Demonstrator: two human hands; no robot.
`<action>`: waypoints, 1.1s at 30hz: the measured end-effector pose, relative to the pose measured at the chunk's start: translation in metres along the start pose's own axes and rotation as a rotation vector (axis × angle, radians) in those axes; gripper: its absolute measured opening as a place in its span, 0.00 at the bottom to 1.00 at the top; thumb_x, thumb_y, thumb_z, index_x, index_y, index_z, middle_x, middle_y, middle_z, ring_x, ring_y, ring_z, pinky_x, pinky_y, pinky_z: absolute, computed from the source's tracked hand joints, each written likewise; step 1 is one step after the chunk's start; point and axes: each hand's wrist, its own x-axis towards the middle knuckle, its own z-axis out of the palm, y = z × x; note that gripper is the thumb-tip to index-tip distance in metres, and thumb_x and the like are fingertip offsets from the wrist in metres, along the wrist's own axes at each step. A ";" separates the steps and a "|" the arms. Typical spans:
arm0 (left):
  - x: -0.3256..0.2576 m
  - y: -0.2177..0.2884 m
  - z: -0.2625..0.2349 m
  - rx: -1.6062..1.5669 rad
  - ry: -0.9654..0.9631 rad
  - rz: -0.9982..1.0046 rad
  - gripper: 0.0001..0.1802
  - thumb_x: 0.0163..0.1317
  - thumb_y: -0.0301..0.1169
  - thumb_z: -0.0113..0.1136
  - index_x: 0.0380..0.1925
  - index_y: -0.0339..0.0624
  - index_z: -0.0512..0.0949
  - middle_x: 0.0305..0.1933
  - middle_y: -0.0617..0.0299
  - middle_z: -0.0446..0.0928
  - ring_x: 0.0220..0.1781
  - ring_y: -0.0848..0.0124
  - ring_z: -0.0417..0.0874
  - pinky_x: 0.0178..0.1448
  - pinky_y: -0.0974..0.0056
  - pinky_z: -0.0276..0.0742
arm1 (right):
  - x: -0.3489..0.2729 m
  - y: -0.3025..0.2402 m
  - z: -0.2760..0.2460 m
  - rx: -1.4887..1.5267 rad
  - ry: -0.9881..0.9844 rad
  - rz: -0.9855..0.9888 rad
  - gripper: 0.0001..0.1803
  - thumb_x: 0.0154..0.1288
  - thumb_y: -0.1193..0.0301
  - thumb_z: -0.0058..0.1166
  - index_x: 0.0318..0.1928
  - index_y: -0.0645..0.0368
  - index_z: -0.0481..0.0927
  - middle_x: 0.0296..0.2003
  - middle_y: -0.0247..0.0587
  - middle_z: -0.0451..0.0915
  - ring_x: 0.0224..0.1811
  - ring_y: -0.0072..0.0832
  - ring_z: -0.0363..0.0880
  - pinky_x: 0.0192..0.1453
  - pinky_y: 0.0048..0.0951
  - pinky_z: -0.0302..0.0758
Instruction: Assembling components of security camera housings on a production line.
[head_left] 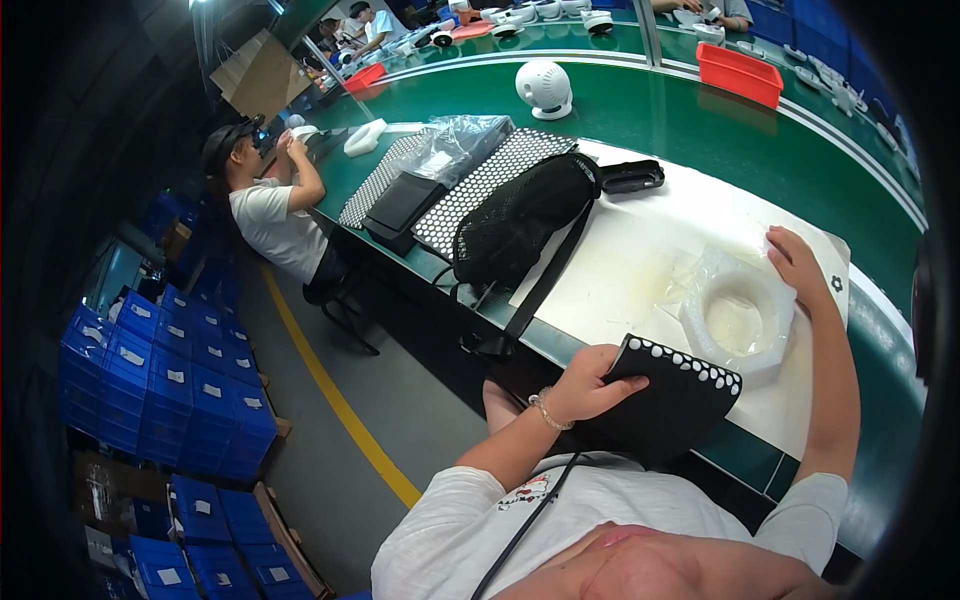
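My left hand (590, 384), with a beaded bracelet at the wrist, grips the edge of a black sheet (655, 405). White round pads run along the sheet's upper edge, and it hangs tilted over the table's near edge. My right hand (793, 262) lies open on the white board (640, 240), fingers stretched out. Beside it is a white foam ring (770, 350) with a round hole, partly wrapped in clear plastic film. The right fingers are close to the ring's far edge; whether they touch it I cannot tell.
A black mesh bag (525, 215) with a strap lies left of the board. Beyond it are sheets of white dots (500, 180), a black box (402, 205) and clear plastic bags (465, 145). A white round device (545, 90) stands farther back. A co-worker (275, 205) sits at left.
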 end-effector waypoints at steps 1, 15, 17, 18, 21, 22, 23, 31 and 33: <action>0.000 0.000 0.000 -0.012 -0.001 -0.001 0.08 0.49 0.26 0.59 0.30 0.35 0.76 0.27 0.54 0.77 0.27 0.64 0.78 0.33 0.67 0.71 | 0.000 0.001 0.000 -0.010 0.001 -0.002 0.15 0.58 0.71 0.49 0.46 0.63 0.74 0.53 0.45 0.70 0.57 0.37 0.65 0.61 0.30 0.60; -0.001 -0.001 -0.001 0.002 -0.008 0.000 0.08 0.49 0.25 0.59 0.30 0.35 0.76 0.27 0.53 0.77 0.27 0.64 0.78 0.34 0.67 0.71 | 0.000 0.001 0.000 0.011 0.002 -0.008 0.15 0.58 0.71 0.49 0.46 0.64 0.74 0.52 0.46 0.70 0.56 0.37 0.66 0.60 0.29 0.61; -0.001 -0.001 -0.001 0.002 -0.006 -0.004 0.08 0.49 0.25 0.59 0.31 0.35 0.76 0.27 0.53 0.77 0.28 0.64 0.78 0.34 0.67 0.71 | 0.001 0.002 0.001 0.010 0.001 -0.010 0.15 0.58 0.71 0.49 0.45 0.64 0.74 0.52 0.46 0.70 0.56 0.37 0.65 0.60 0.29 0.61; 0.000 -0.001 -0.001 0.006 -0.008 0.001 0.08 0.49 0.25 0.59 0.31 0.35 0.76 0.27 0.53 0.77 0.28 0.64 0.78 0.34 0.67 0.71 | 0.001 0.002 0.002 0.005 0.001 -0.015 0.15 0.58 0.71 0.49 0.45 0.63 0.74 0.52 0.46 0.70 0.56 0.37 0.65 0.60 0.30 0.61; 0.000 -0.001 -0.001 0.008 -0.009 0.008 0.08 0.49 0.25 0.59 0.31 0.35 0.76 0.27 0.53 0.77 0.28 0.64 0.78 0.34 0.67 0.71 | 0.001 0.003 0.002 -0.001 0.003 -0.022 0.15 0.58 0.71 0.49 0.45 0.63 0.74 0.52 0.46 0.70 0.57 0.37 0.65 0.61 0.30 0.60; 0.000 -0.001 -0.001 0.004 -0.008 0.008 0.08 0.49 0.25 0.59 0.31 0.35 0.76 0.27 0.53 0.77 0.27 0.64 0.78 0.34 0.67 0.71 | 0.001 0.003 0.002 -0.003 0.004 -0.022 0.15 0.58 0.71 0.49 0.45 0.63 0.74 0.52 0.46 0.70 0.57 0.37 0.65 0.61 0.30 0.60; 0.000 -0.001 -0.001 0.004 -0.008 0.009 0.08 0.49 0.25 0.59 0.31 0.35 0.76 0.27 0.53 0.77 0.27 0.64 0.78 0.34 0.67 0.71 | 0.001 0.003 0.001 -0.003 0.005 -0.022 0.15 0.58 0.71 0.49 0.45 0.63 0.74 0.52 0.46 0.70 0.57 0.37 0.65 0.61 0.30 0.60; -0.001 -0.002 -0.001 0.018 -0.008 -0.007 0.09 0.49 0.27 0.60 0.31 0.36 0.76 0.27 0.53 0.77 0.28 0.62 0.78 0.34 0.66 0.71 | 0.000 0.002 0.001 0.006 0.014 -0.020 0.15 0.58 0.70 0.49 0.45 0.63 0.74 0.52 0.45 0.70 0.56 0.37 0.66 0.60 0.30 0.60; -0.001 -0.003 -0.001 0.020 -0.008 -0.007 0.09 0.49 0.27 0.60 0.31 0.36 0.76 0.27 0.53 0.77 0.28 0.62 0.78 0.34 0.66 0.71 | 0.000 0.003 0.001 0.017 0.013 -0.019 0.15 0.58 0.70 0.49 0.45 0.63 0.74 0.52 0.45 0.70 0.56 0.37 0.66 0.60 0.30 0.61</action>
